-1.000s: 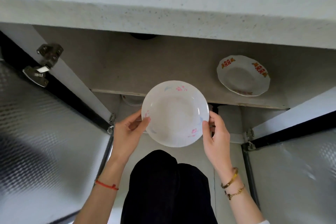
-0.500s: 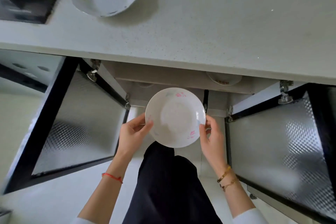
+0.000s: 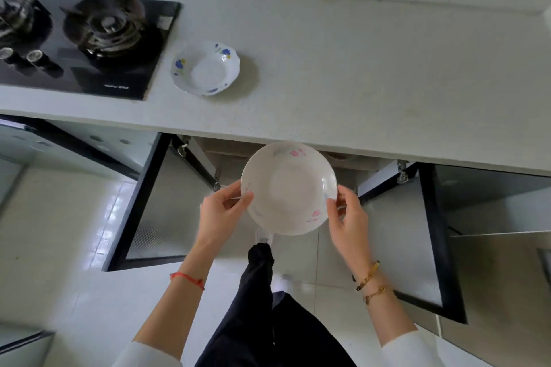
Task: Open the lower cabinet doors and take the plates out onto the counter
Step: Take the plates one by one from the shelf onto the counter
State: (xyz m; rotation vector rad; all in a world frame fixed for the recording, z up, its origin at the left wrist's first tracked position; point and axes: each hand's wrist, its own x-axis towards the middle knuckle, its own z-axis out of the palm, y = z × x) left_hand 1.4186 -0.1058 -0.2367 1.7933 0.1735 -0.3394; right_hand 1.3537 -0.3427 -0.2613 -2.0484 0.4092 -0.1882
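White porcelain plate with pink flowers (image 3: 288, 188) sits at centre frame, held in the air just below the tabletop (image 3: 357, 74) edge. Left hand (image 3: 222, 211) pinches its left rim, thumb on top; right hand (image 3: 347, 214) pinches the right rim likewise. Both lower cabinet doors, left door (image 3: 155, 205) and right door (image 3: 417, 235), stand open. A blue-flowered plate (image 3: 205, 72) rests on the tabletop at upper centre-left, just beside the gas hob (image 3: 80, 39).

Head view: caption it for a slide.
Both hands lift a pink-flowered plate toward the counter, cabinet doors open.
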